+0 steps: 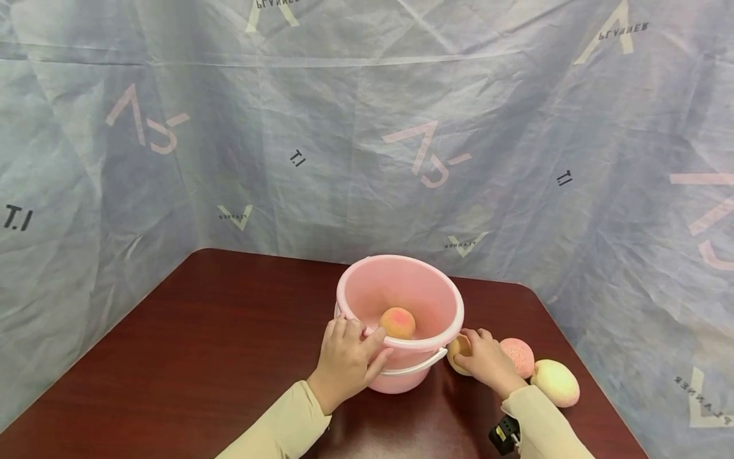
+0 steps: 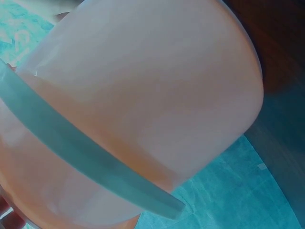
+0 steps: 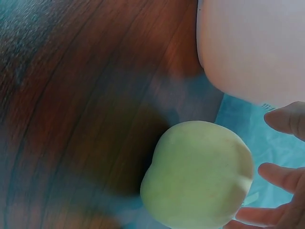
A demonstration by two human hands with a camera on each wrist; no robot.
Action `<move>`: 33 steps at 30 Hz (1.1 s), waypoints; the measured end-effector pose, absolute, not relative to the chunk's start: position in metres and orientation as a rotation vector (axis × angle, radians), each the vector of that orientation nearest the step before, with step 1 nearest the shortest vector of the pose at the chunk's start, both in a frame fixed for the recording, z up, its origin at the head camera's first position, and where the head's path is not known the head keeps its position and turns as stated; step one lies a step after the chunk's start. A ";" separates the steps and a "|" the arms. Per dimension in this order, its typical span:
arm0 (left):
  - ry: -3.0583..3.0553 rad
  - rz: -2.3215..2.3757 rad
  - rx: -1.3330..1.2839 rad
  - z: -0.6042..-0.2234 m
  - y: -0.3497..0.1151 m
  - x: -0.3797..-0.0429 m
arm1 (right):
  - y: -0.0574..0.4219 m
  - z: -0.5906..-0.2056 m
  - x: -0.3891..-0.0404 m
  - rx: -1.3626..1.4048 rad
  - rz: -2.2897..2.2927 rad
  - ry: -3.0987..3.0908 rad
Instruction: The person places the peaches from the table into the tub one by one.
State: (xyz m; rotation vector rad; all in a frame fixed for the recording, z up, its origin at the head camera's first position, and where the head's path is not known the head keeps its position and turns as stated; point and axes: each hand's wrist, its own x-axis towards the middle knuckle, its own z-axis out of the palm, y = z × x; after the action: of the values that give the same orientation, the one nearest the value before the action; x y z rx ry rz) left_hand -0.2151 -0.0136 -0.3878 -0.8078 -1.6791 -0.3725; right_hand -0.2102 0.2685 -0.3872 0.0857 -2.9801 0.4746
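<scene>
A pink bucket [image 1: 395, 366] with a white handle [image 1: 415, 366] stands on the table, its mouth facing up and toward me. My left hand [image 1: 348, 360] grips its near rim, fingers over the edge. Inside the bucket lies an orange peach [image 1: 397, 323] with a red blush. Just right of the bucket sits a yellowish round fruit [image 3: 198, 174], partly covered by my right hand [image 1: 484, 358] in the head view. In the right wrist view, the spread fingers [image 3: 281, 179] come up to its edge, while the thumb stays apart from it.
Behind my right hand lie a pink speckled round fruit [image 1: 518, 357] and a pale yellow fruit [image 1: 555, 382] with a pinkish end. The dark red-brown table [image 1: 201, 357] ends at a grey printed cloth [image 1: 344, 159] hung around it. A black device [image 1: 504, 435] sits at the right wrist.
</scene>
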 end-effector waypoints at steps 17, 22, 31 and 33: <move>-1.675 -0.367 -0.804 -0.387 -0.014 -0.214 | 0.268 -0.390 -0.211 0.074 0.353 -3.027; -1.674 -0.371 -0.803 -0.386 -0.014 -0.212 | 0.268 -0.391 -0.210 0.081 0.340 -3.035; -1.679 -0.373 -0.799 -0.386 -0.014 -0.212 | 0.269 -0.389 -0.210 0.123 0.321 -3.040; -1.678 -0.373 -0.800 -0.386 -0.014 -0.212 | 0.269 -0.390 -0.209 0.142 0.350 -3.039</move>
State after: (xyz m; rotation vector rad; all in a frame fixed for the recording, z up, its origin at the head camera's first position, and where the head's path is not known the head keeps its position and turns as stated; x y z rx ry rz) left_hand -0.2120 -0.0140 -0.3855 -0.7998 -1.6778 -0.3729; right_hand -0.2092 0.2695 -0.3898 0.1425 -3.0395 0.3499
